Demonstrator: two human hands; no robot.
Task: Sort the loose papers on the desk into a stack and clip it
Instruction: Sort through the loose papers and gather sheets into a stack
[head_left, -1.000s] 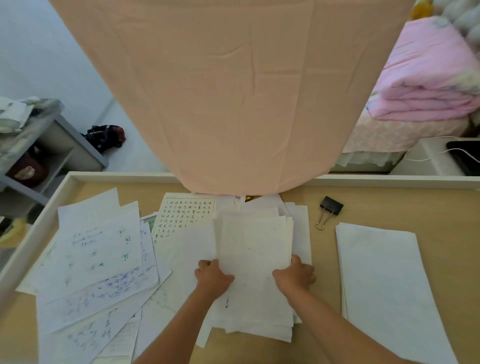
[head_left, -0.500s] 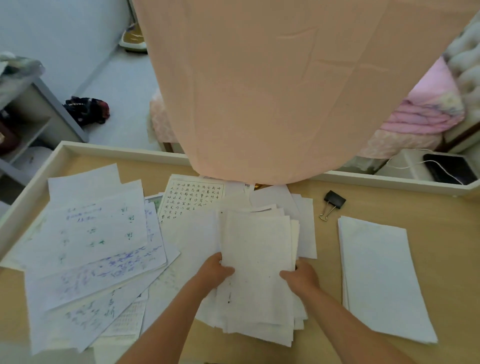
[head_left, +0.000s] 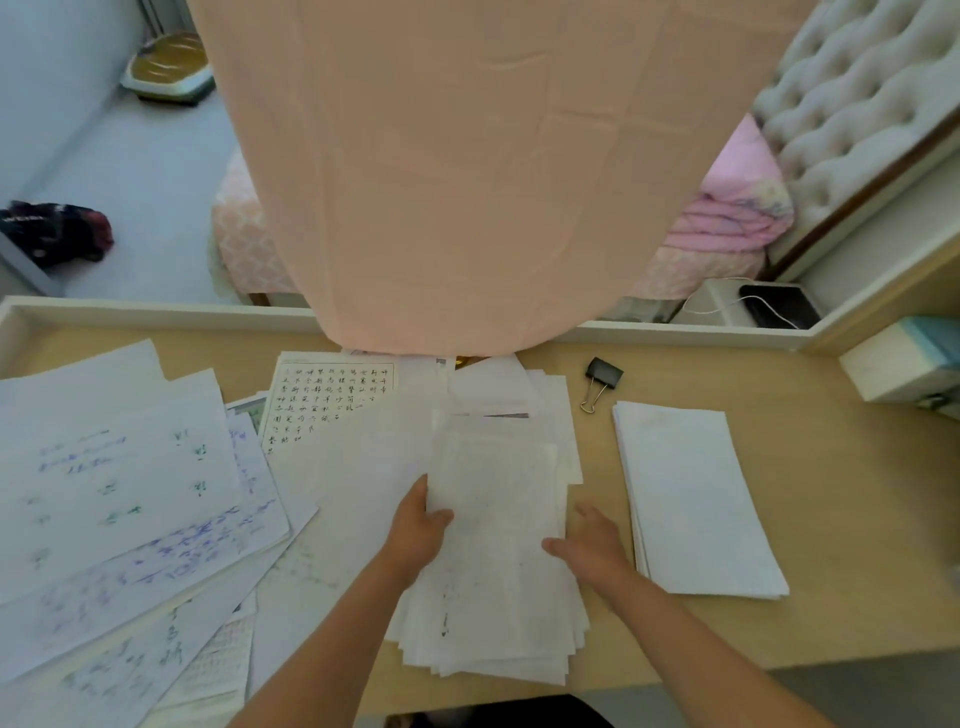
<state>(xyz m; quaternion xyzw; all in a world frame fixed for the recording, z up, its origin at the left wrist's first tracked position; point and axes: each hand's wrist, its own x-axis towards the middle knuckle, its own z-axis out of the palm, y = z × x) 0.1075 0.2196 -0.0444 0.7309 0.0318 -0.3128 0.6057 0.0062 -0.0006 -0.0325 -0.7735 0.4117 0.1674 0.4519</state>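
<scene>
Your left hand (head_left: 418, 530) pinches paper pile (head_left: 498, 561) at left edge, thumb on top. Your right hand (head_left: 592, 545) relaxed, fingers straight, thumb touching pile's right edge. Pile mid-desk (head_left: 810, 613). Neat stack (head_left: 691, 499) just right; binder clip (head_left: 602, 382) beyond; loose sheets (head_left: 119, 483) left.

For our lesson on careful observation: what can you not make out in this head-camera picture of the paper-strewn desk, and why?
- Head view: far middle of the light wooden desk, hidden behind the hanging peach cloth.
- Head view: blue handwriting on the loose white sheets at left, too blurred to read.
- Head view: sheet count of the neat white paper stack at right, edges too thin.
</scene>
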